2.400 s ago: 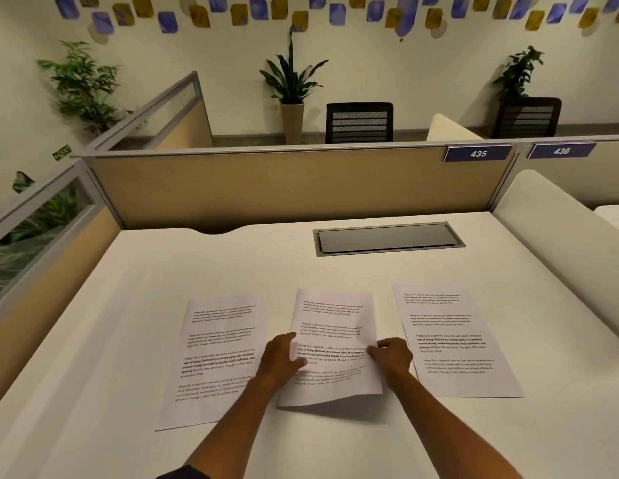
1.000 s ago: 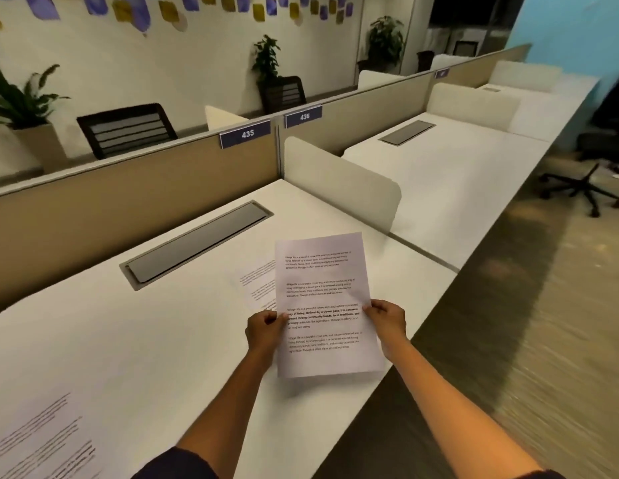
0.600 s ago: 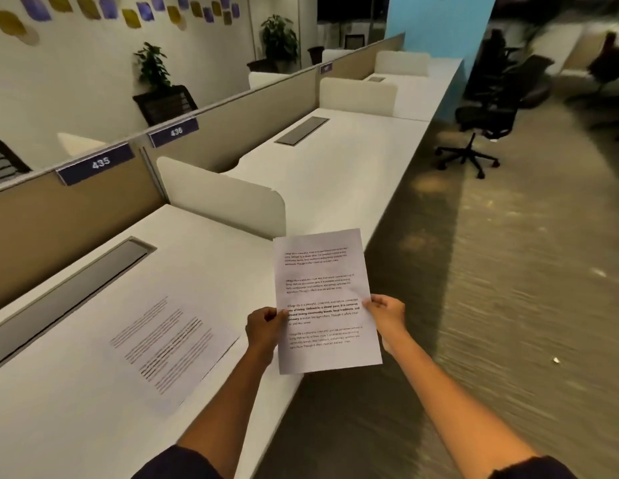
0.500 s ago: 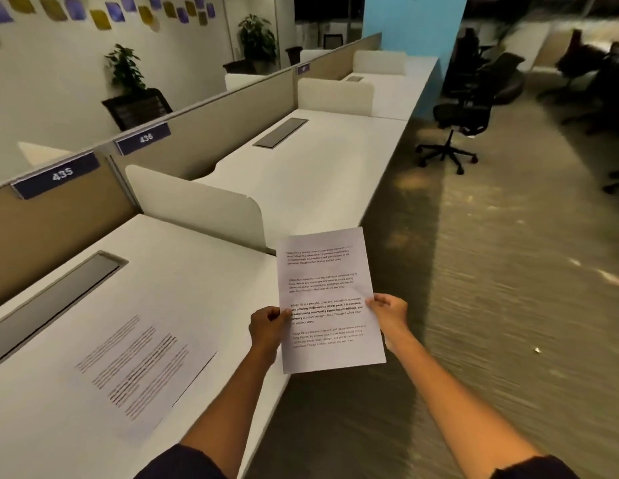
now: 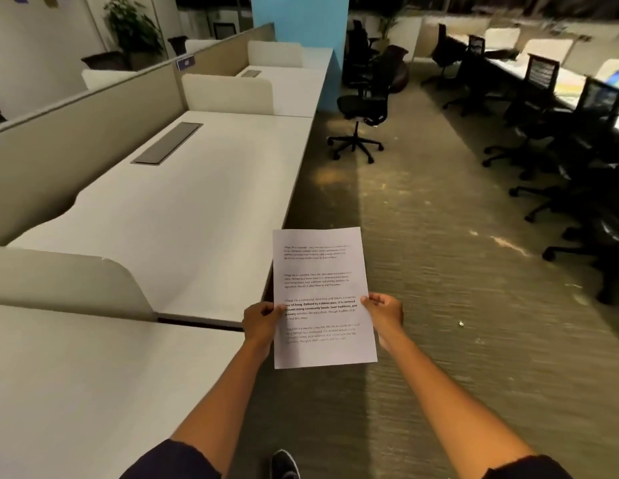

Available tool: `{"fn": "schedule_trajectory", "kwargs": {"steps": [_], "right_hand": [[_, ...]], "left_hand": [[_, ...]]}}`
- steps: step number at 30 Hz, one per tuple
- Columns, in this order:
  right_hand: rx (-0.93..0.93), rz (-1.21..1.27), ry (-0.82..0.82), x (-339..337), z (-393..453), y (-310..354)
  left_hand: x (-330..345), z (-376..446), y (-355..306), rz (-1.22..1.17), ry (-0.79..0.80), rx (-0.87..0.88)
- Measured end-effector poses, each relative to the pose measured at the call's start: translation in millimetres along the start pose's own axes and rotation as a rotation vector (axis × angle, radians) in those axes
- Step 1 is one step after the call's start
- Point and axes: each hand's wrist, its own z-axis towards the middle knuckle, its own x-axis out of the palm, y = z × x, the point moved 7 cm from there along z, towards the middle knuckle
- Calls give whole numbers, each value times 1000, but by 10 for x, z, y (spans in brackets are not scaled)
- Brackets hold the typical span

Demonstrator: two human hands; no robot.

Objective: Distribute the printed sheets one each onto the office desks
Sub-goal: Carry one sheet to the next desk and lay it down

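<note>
A white printed sheet [image 5: 322, 295] with black text is held in the air over the aisle floor, just off the desks' front edge. My left hand [image 5: 261, 323] pinches its left edge and my right hand [image 5: 384, 311] pinches its right edge. A bare white desk [image 5: 183, 216] lies ahead on the left, behind a low cream divider [image 5: 69, 281]. The nearer desk [image 5: 93, 382] fills the lower left. A third desk [image 5: 291, 84] stands further back.
A beige partition wall [image 5: 76, 126] runs behind the desks. A grey cable hatch [image 5: 168, 142] is set in the middle desk. A black office chair [image 5: 361, 112] stands in the carpeted aisle; more chairs [image 5: 557, 140] line the right. A blue pillar [image 5: 297, 46] rises at the far end.
The view has swung right and moved along the aisle. The sheets on the first desk have left the view. Both hands still hold the same sheet, now past the divider.
</note>
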Motion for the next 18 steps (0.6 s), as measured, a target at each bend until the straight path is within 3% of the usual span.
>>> {"fn": "schedule_trajectory", "kwargs": {"steps": [7,18], "right_hand": [[-16,13,-94,148,943,434],[26,55,-174,401,2167,821]], "left_hand": [[492,1109,-629,26,133,57],[1076,2336,-1175,47,210,52]]}}
